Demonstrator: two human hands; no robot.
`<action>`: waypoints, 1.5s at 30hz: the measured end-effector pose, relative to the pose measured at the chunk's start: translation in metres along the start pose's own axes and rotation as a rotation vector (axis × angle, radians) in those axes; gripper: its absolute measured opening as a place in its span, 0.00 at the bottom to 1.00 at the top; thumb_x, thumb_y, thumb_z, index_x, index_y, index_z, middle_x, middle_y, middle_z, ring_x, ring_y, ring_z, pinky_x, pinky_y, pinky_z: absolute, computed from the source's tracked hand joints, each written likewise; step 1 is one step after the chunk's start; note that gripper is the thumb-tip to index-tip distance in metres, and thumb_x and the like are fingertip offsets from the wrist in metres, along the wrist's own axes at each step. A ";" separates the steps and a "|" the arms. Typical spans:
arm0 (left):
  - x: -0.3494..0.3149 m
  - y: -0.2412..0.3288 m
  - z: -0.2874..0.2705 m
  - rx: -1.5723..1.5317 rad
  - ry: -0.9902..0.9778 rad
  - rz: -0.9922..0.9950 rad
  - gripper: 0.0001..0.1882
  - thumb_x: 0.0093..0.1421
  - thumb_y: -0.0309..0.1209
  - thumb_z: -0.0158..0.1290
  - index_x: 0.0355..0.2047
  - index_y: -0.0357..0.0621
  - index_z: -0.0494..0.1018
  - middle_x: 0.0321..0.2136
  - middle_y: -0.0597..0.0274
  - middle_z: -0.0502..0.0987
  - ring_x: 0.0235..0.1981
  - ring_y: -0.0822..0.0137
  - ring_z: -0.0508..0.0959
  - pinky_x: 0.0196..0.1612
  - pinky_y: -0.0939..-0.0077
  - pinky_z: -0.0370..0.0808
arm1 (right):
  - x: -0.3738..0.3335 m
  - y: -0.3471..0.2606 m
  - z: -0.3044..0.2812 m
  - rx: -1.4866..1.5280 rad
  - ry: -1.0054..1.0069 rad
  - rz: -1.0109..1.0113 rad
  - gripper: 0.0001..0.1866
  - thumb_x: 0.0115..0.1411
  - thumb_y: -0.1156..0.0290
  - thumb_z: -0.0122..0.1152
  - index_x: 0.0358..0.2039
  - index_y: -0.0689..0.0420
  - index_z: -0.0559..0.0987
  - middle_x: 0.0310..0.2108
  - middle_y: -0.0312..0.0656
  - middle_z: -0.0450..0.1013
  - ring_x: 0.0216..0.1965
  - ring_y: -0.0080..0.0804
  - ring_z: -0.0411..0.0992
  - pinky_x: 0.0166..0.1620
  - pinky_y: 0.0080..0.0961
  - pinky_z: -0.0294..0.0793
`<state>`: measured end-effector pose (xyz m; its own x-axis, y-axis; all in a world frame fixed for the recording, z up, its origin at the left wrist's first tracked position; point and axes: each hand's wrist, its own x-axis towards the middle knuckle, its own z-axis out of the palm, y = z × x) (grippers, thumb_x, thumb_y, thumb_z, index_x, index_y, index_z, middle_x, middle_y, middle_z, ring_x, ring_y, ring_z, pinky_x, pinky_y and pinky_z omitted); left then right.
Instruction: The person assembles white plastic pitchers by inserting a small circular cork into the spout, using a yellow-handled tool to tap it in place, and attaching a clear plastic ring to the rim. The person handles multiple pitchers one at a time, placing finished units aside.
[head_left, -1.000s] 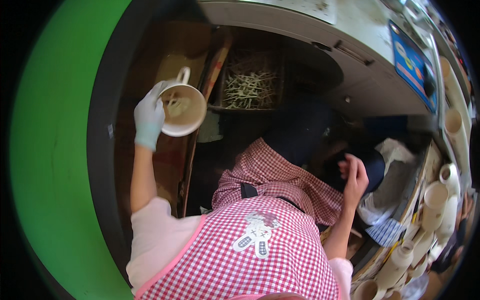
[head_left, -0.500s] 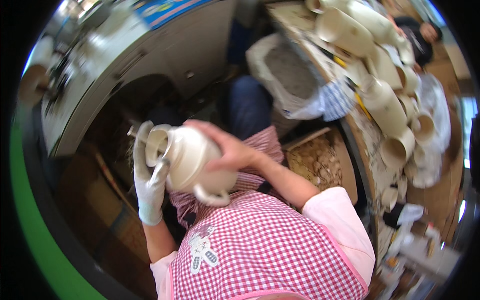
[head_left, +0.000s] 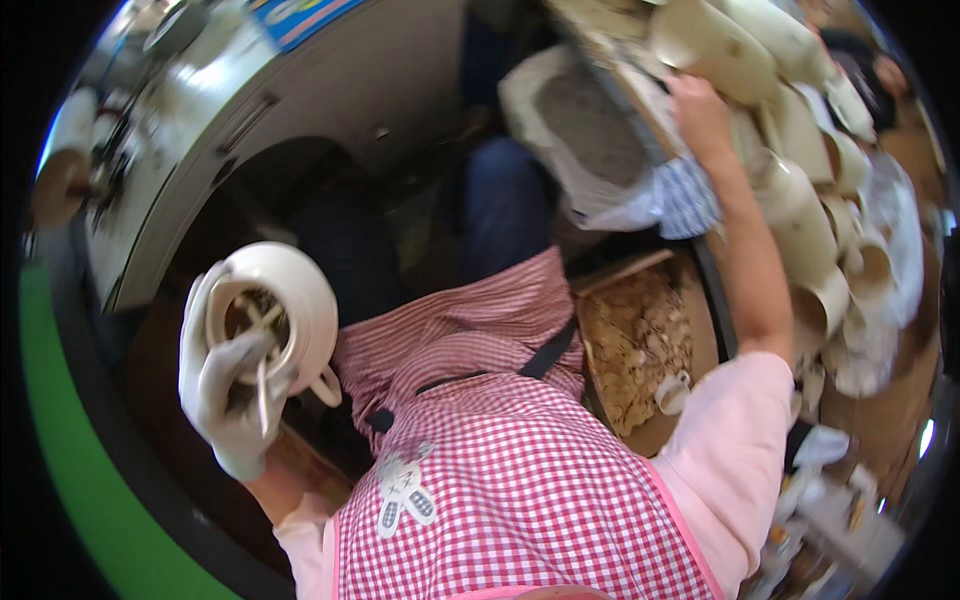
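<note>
My left hand, in a white glove, is closed on a cream pot at the left. The pot's round mouth faces up towards me, and a small loop handle sticks out near its lower right. A thin pale stick shows by the gloved fingers, and another light stick-like piece lies across the mouth. My bare right hand reaches out to the cluttered worktop at the upper right. Its fingers are bent at the edge, beside a cream cylindrical vessel; whatever they grip is hidden.
Cream vessels crowd the right-hand worktop. Below its edge are a plastic-lined tub of grey material, a blue-and-white checked cloth and a box of pale scraps with a small white ring-shaped piece. A white cabinet stands at the upper left.
My right hand has let go of the pot and stretched to the upper-right worktop. The left hand has carried the pot left and turned its mouth up towards me.
</note>
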<state>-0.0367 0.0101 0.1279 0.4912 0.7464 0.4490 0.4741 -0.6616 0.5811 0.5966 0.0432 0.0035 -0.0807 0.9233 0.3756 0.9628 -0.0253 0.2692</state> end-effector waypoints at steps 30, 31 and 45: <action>-0.021 -0.034 0.071 0.125 -0.392 0.130 0.17 0.40 0.35 0.71 0.27 0.43 0.77 0.53 0.42 0.78 0.56 0.43 0.78 0.63 0.45 0.71 | 0.048 -0.362 -0.140 1.136 -1.353 -0.264 0.29 0.77 0.55 0.39 0.31 0.64 0.79 0.20 0.43 0.77 0.19 0.37 0.76 0.32 0.34 0.80; -0.027 -0.033 0.069 0.139 -0.381 0.106 0.16 0.40 0.36 0.71 0.26 0.44 0.77 0.53 0.43 0.79 0.57 0.45 0.78 0.64 0.46 0.71 | 0.048 -0.351 -0.141 1.139 -1.647 -0.123 0.29 0.78 0.55 0.38 0.30 0.63 0.78 0.16 0.40 0.74 0.14 0.33 0.73 0.30 0.32 0.79; -0.091 -0.034 0.060 0.249 -0.067 0.081 0.20 0.43 0.42 0.73 0.28 0.48 0.74 0.55 0.46 0.79 0.58 0.46 0.78 0.64 0.45 0.72 | 0.002 -0.345 -0.155 1.628 -1.923 0.136 0.25 0.78 0.52 0.42 0.29 0.57 0.74 0.13 0.30 0.65 0.10 0.17 0.60 0.17 0.13 0.66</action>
<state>-0.0536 -0.0398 0.0262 0.5787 0.6891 0.4363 0.5924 -0.7228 0.3559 0.2243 -0.0055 0.0495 -0.6940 0.1606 -0.7018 0.3822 -0.7439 -0.5482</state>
